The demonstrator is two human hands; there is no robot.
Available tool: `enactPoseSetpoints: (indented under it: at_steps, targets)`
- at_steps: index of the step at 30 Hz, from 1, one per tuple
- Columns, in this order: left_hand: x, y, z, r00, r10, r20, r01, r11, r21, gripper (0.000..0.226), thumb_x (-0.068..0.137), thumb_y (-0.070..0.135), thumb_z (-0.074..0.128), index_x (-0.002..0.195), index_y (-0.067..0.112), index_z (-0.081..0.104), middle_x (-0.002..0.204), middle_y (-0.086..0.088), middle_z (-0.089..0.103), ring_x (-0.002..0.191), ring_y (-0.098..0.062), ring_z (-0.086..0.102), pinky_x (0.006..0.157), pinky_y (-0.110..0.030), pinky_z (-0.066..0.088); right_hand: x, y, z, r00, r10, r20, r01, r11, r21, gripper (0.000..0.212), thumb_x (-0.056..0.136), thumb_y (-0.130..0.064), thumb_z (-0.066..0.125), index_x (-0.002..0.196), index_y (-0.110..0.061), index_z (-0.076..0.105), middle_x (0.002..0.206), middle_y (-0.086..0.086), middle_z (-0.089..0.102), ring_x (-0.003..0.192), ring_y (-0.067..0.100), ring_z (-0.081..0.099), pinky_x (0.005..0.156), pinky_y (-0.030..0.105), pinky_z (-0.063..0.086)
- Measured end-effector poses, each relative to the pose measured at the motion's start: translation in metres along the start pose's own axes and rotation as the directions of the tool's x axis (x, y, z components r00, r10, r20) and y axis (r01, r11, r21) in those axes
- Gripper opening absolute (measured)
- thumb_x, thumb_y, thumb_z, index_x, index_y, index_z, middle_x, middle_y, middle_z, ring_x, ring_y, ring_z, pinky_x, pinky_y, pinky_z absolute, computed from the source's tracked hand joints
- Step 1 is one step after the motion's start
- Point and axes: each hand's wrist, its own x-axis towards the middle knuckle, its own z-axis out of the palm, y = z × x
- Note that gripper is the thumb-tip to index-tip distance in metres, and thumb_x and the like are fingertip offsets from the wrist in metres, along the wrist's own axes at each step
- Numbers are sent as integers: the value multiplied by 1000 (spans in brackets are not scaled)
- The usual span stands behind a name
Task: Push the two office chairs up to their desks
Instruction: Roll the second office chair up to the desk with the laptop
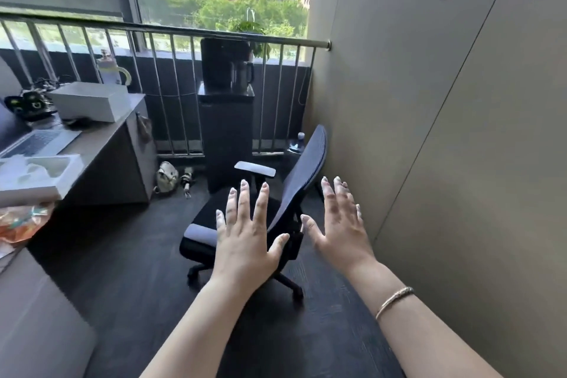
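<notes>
Step 1, approach. Chair [294,181] at 12 o'clock, well apart from worktop [101,144] at 10. Left hand [248,236], right hand [337,224]: spread, empty. Next: grip backrest, push toward 10.

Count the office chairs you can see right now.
1. The chair stands by the right wall, apart from the desk, beyond both open hands. The second is out of view.

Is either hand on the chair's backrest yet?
Cannot tell. In the single head view the left hand and right hand, both spread open, overlap or flank the chair backrest; depth is unclear.
</notes>
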Motion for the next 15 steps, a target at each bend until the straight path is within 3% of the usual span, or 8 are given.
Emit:
enactPoseSetpoints:
  at_steps: [10,15]
  targets:
    - [241,28,115,975,150,161,-149,989,-19,92,93,59,51,159,25,-4,169,-6,1,154,-26,1,122,-50,15,228,86,27,991,127,-39,-129,990,-55,74,97,-45,41,157,-21,4,166,5,-4,152,21,-6,122,44,0]
    - [310,50,175,936,143,321,-118,988,-96,91,92,54,54,160,23,2,169,-8,6,153,-28,10,120,-48,23,307,134,42,979,202,-9,-202,976,-80,72,96,-43,41,156,-21,9,165,8,5,152,24,2,122,46,6]
